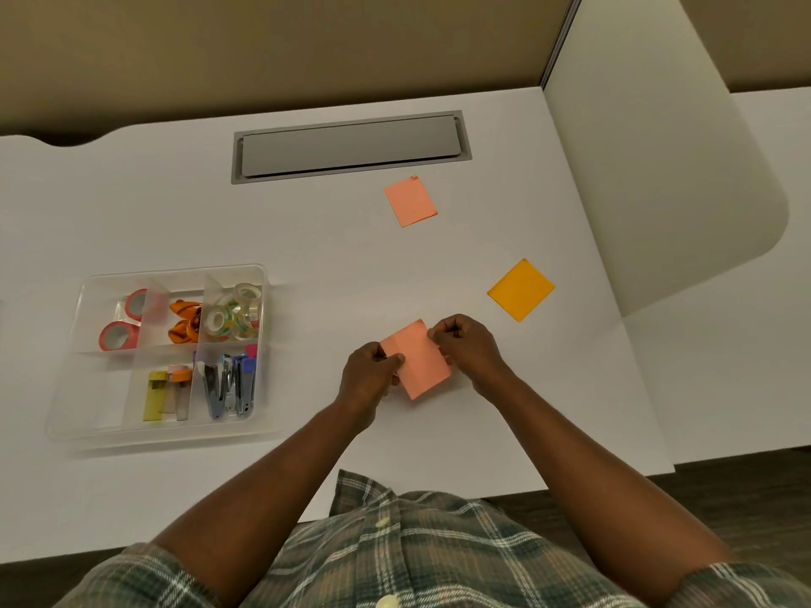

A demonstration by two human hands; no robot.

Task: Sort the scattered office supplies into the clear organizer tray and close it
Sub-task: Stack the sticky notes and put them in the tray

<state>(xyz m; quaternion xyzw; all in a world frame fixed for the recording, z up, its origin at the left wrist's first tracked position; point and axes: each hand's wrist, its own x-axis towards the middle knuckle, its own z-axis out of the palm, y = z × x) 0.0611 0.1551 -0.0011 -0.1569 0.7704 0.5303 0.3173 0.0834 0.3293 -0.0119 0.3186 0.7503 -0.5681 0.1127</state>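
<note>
Both hands, left hand (373, 366) and right hand (465, 346), pinch pink pad (417, 359) right of organizer tray (173, 274); second pink pad (410, 201) and orange pad (521, 289) beyond; no legible writing.

White desk (307, 239) fills most of the view. A grey cable hatch (351, 147), lid shut, is set flush into the desk near its far edge. A white divider panel (649, 168) with a rounded corner stands upright along the desk's right side. Tan wall (263, 46) behind the desk. Dark wood-look floor (746, 498) shows past the near edge, lower right.
</note>
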